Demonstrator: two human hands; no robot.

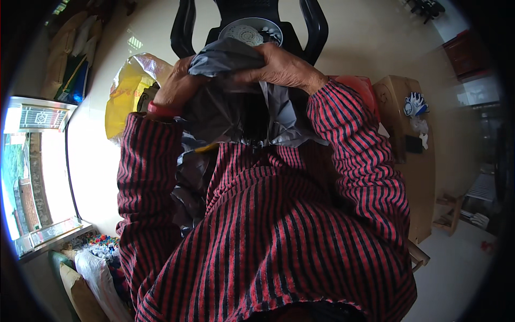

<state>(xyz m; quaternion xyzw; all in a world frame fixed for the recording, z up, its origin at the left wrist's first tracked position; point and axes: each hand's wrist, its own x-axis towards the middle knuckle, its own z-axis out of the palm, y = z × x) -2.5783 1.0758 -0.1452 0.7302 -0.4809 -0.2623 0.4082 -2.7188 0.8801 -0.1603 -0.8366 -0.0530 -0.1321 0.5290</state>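
Both my hands grip a crumpled grey plastic bag held up in front of me. My left hand has its fingers closed on the left side of the bag's gathered upper part. On the other side, my right hand pinches the plastic, its fingertips partly hidden by folds. The bag's lower part spreads down toward my lap, with something black showing between its folds; I cannot make out what it is. Just beyond my hands, a round dish on a black chair holds a white lacy disc and small dark pieces.
A yellow and clear plastic bag stands by my left forearm. To my right are a red item and a cardboard box with white-and-blue gloves on it. Stuffed sacks lie at the lower left.
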